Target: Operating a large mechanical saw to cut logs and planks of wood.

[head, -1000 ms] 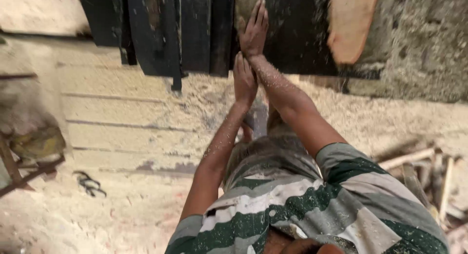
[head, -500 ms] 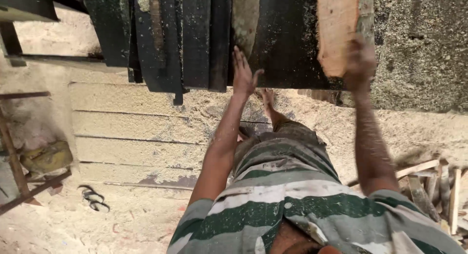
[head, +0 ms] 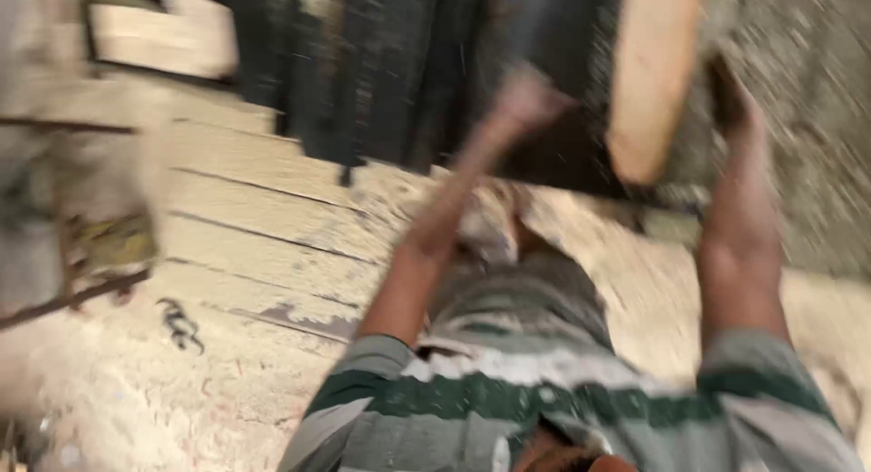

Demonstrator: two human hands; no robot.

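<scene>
I read this as the lifting or shifting of a plank out of a leaning stack, with both arms raised. My right hand (head: 735, 105) is up against the far edge of the pale plank (head: 653, 82), which stands tilted against the rough wall (head: 817, 118) just beside the dark boards (head: 390, 82); the picture is smeared, so I cannot tell whether those fingers are curled round the wood or only laid flat on it. My left hand (head: 526, 100) sits on the dark boards just left of the pale plank, and its fingers are too blurred to call spread or closed. Below, sawdust covers the floor (head: 136, 399) and pale flat planks (head: 254, 245) lie side by side under the stack. In my judgement the next move calls for a firm two-sided hold on the pale plank, steadying the dark boards so they do not slide as it comes away.
</scene>
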